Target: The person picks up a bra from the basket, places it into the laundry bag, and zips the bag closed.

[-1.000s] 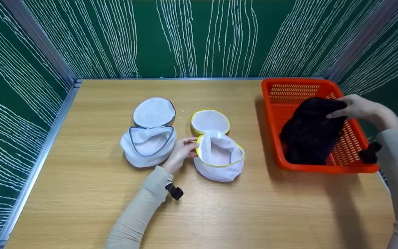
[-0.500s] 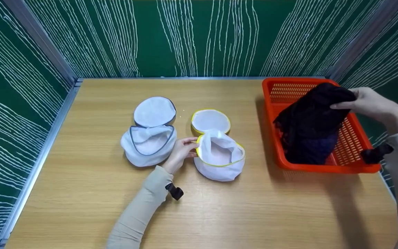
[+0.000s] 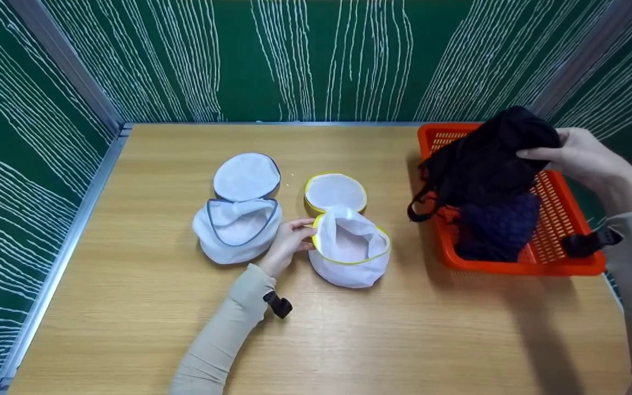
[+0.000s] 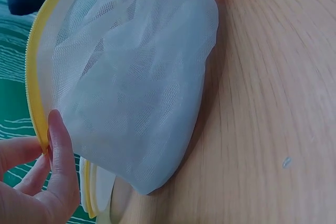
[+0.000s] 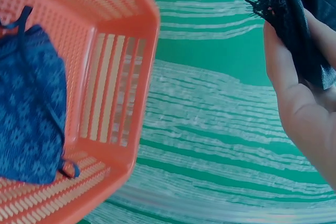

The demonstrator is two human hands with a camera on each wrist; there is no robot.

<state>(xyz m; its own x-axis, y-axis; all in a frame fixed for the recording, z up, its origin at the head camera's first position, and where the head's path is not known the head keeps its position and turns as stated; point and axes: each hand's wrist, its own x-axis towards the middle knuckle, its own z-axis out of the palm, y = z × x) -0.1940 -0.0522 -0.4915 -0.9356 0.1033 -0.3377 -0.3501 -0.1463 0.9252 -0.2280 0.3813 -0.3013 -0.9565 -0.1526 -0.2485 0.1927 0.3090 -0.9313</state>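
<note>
A white mesh laundry bag with a yellow zip (image 3: pixel 349 274) stands unzipped mid-table, its round lid folded back. My left hand (image 3: pixel 287 244) pinches its yellow rim at the left side, thumb and fingers on the zip edge in the left wrist view. Over the orange basket, my right hand (image 3: pixel 590 162) grips a black lace-trimmed garment (image 3: pixel 486 164) by its upper right end. A strap dangles from that garment past the basket's left rim. Below it, a navy lace garment with thin straps (image 5: pixel 31 108) lies in the basket.
The orange plastic basket (image 3: pixel 524 268) sits at the table's right side. Left of my left hand, a second white mesh laundry bag with a grey zip (image 3: pixel 228 253) lies unzipped, lid back. Green, white-streaked panels (image 3: pixel 360 60) border the table at the back and sides.
My right hand has lifted the black garment up out of the basket, uncovering the navy one and letting a strap hang out. The left hand stays on the yellow-zipped bag.
</note>
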